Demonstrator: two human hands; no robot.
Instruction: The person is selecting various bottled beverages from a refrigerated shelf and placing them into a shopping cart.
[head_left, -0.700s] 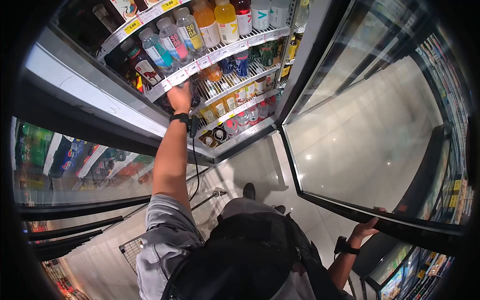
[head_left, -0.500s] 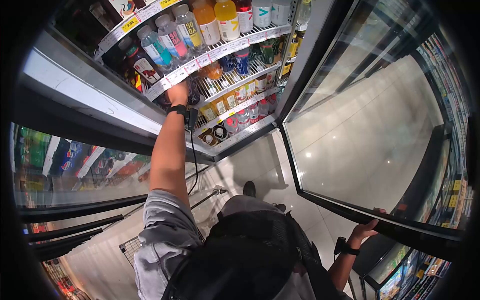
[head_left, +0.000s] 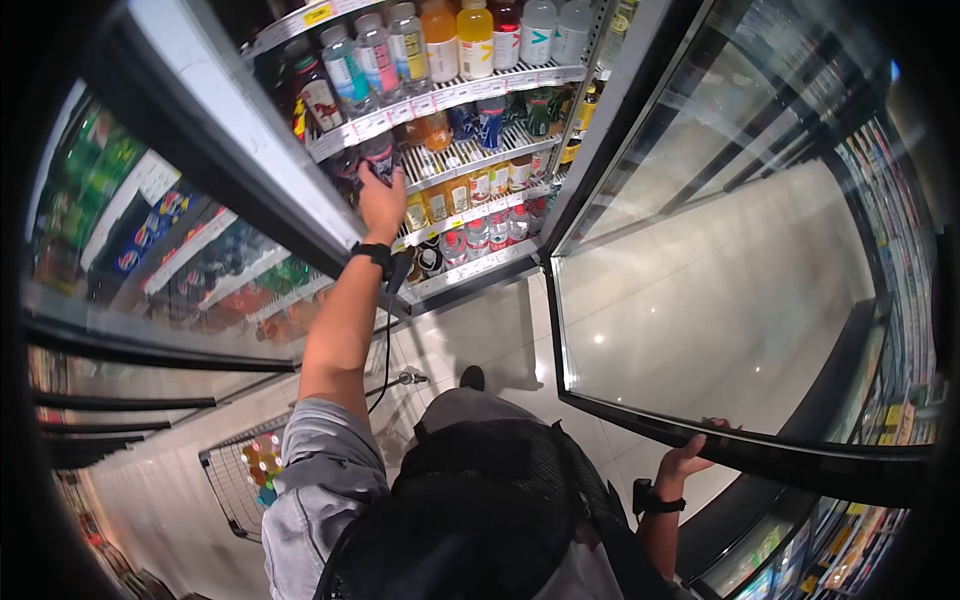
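My left hand (head_left: 382, 204) is at the left end of a middle cooler shelf, its fingers wrapped round a dark bottle (head_left: 377, 155). Above it, soda bottles (head_left: 375, 58) and orange and yellow drinks (head_left: 475, 40) line the upper shelf (head_left: 430, 103). An orange bottle (head_left: 435, 133) and blue bottles (head_left: 490, 122) lie to the right of the held bottle. Far to the right, my right hand (head_left: 685, 459) grips the edge of the open glass door (head_left: 700, 300), its fingertips partly hidden behind the black frame.
A wire cart (head_left: 228, 490) with colourful bottles stands at lower left. Another glass cooler door (head_left: 165, 240), with drinks behind it, is on the left. Juices and red-capped bottles (head_left: 478, 235) fill the lower shelves. A black shoe (head_left: 472, 377) shows on the tiled floor.
My left hand has come out from beneath the shelf edge, and a dark bottle now shows in its fingers. The view has shifted, bringing more of the cart into sight.
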